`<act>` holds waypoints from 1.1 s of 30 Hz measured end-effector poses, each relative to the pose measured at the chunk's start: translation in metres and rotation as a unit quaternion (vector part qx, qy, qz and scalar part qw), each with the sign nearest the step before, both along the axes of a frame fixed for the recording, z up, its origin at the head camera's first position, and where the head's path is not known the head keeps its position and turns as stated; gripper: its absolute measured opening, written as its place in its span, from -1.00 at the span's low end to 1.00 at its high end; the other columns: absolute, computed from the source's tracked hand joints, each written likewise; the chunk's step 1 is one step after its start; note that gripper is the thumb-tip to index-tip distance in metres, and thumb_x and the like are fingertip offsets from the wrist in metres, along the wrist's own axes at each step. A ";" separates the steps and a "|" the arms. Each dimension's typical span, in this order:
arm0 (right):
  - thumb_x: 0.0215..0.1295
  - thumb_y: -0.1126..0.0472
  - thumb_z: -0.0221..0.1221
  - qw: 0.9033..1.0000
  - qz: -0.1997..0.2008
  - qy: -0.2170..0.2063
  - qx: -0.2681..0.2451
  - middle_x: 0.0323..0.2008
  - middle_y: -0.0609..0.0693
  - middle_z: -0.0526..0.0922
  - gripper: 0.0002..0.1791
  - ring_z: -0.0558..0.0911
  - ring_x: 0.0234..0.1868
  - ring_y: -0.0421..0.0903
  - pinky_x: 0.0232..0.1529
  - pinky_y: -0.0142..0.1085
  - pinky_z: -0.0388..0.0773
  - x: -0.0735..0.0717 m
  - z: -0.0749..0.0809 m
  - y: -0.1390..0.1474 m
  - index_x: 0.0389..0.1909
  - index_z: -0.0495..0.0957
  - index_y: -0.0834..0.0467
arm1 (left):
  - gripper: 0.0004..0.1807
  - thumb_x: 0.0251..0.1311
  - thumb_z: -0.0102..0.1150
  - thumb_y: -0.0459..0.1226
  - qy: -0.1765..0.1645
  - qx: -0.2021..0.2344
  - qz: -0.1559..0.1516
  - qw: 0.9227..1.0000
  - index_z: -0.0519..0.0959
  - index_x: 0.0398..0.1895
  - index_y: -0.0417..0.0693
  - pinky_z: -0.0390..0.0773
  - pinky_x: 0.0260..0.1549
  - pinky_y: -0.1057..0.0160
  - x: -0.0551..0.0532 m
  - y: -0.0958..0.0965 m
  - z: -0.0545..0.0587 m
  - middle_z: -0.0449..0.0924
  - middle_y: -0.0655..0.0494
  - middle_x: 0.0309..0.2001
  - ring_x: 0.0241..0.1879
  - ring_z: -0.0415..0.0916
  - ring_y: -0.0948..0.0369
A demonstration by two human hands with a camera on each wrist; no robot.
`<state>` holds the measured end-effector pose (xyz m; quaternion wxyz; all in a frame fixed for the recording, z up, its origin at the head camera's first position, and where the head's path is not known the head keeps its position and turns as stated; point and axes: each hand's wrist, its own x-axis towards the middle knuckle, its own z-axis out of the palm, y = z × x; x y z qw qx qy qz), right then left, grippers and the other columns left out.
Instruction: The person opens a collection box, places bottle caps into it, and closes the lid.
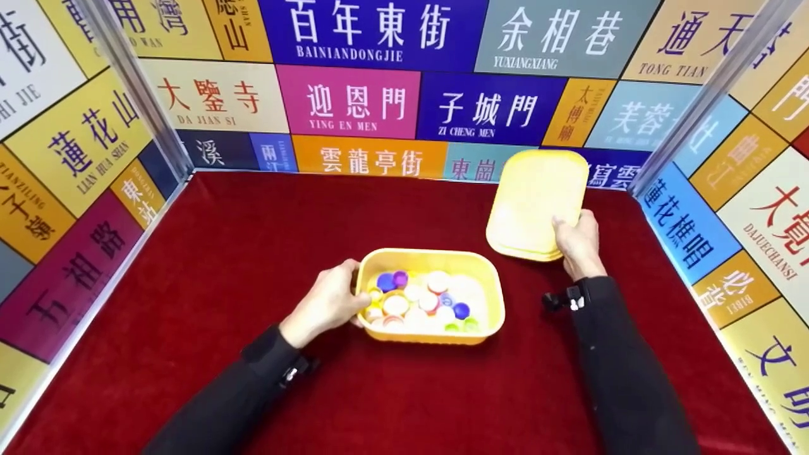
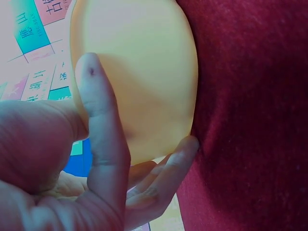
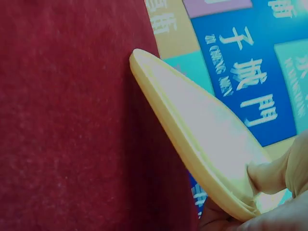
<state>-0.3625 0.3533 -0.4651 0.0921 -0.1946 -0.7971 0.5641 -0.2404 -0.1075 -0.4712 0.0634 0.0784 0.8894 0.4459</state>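
Observation:
A yellow plastic box (image 1: 431, 340) without its cover is at the middle of the red cloth. Inside lie several bottle caps (image 1: 397, 304) in white, blue, purple, green and yellow. My left hand (image 1: 330, 296) grips the box's left end, thumb at the rim; the left wrist view shows the fingers around the box's outer wall (image 2: 144, 82). To the right, my right hand (image 1: 578, 243) pinches a yellow lid (image 1: 534, 199) by its lower right edge. The lid is tilted up, its rimmed underside facing me. In the right wrist view the thumb presses on the lid's inner face (image 3: 202, 125).
A dark red cloth (image 1: 221, 253) covers the table. Panels printed with street-name signs (image 1: 354, 101) stand at the back and both sides, joined by metal posts (image 1: 714, 88) at the corners. The lid is close to the back panel.

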 end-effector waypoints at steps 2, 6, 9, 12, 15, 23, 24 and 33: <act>0.79 0.20 0.16 1.000 0.009 0.017 0.015 0.26 0.03 0.56 -0.44 0.58 0.10 -0.24 0.13 -0.42 0.63 0.005 0.005 -0.003 0.62 0.34 0.35 | -0.43 0.39 0.44 -0.44 0.000 0.000 -0.001 1.000 0.58 0.44 -0.37 0.84 -0.55 0.17 -0.001 0.000 0.001 0.82 -0.29 0.01 -0.47 0.82 0.13; 0.79 0.20 0.17 0.996 0.038 0.065 0.047 0.24 0.12 0.64 -0.50 0.65 0.03 -0.21 0.02 -0.41 0.66 0.017 0.015 -0.011 0.55 0.38 0.33 | -0.44 0.38 0.46 -0.43 -0.001 -0.002 0.001 1.000 0.59 0.42 -0.36 0.83 -0.55 0.19 -0.003 0.000 0.002 0.82 -0.29 0.01 -0.47 0.82 0.14; 0.79 0.19 0.19 0.989 0.054 0.109 0.082 0.17 0.19 0.70 -0.55 0.68 -0.02 -0.16 -0.01 -0.39 0.65 0.027 0.022 -0.018 0.48 0.44 0.32 | -0.44 0.38 0.45 -0.43 -0.003 -0.001 0.004 1.000 0.60 0.41 -0.36 0.84 -0.55 0.17 -0.004 0.000 0.002 0.82 -0.28 -0.01 -0.49 0.82 0.14; 0.77 0.20 0.24 0.977 0.056 0.156 0.133 0.14 0.25 0.77 -0.61 0.69 0.01 -0.07 0.04 -0.37 0.57 0.037 0.028 -0.025 0.41 0.54 0.30 | -0.44 0.38 0.44 -0.44 -0.008 0.003 0.005 1.000 0.59 0.42 -0.36 0.87 -0.52 0.10 -0.004 -0.001 0.003 0.82 -0.27 -0.03 -0.50 0.82 0.13; 0.74 0.25 0.28 0.962 0.059 0.201 0.177 0.13 0.27 0.83 -0.68 0.73 0.04 0.03 0.07 -0.37 0.52 0.047 0.031 -0.033 0.34 0.63 0.29 | -0.44 0.38 0.43 -0.45 -0.007 0.004 0.004 1.000 0.59 0.43 -0.37 0.88 -0.51 0.09 -0.004 -0.001 0.003 0.83 -0.27 -0.03 -0.49 0.83 0.13; 0.64 0.35 0.38 0.908 0.099 0.333 0.234 -0.08 0.34 0.81 -0.75 0.81 -0.05 0.17 -0.03 -0.56 0.51 0.071 0.030 -0.049 0.22 0.78 0.27 | -0.44 0.40 0.41 -0.45 -0.011 0.014 -0.004 1.000 0.58 0.44 -0.39 0.88 -0.50 0.10 -0.003 -0.001 0.005 0.82 -0.32 0.00 -0.48 0.85 0.13; 0.63 0.35 0.39 0.898 0.105 0.350 0.246 -0.10 0.35 0.79 -0.75 0.80 -0.07 0.18 -0.01 -0.57 0.51 0.074 0.030 -0.050 0.21 0.80 0.26 | -0.43 0.42 0.41 -0.44 -0.016 0.020 -0.006 1.000 0.57 0.46 -0.39 0.89 -0.48 0.08 -0.002 -0.001 0.005 0.82 -0.33 0.02 -0.47 0.86 0.11; 0.56 0.50 0.37 0.810 0.181 0.474 0.292 -0.13 0.29 0.81 -0.64 0.66 -0.04 0.20 0.15 -0.42 0.55 0.090 0.029 -0.069 0.23 0.89 0.16 | -0.40 0.63 0.42 -0.13 0.089 -0.009 0.019 0.996 0.59 0.51 -0.34 0.82 0.29 -0.12 -0.005 -0.014 0.029 0.81 -0.28 0.28 0.19 0.84 -0.14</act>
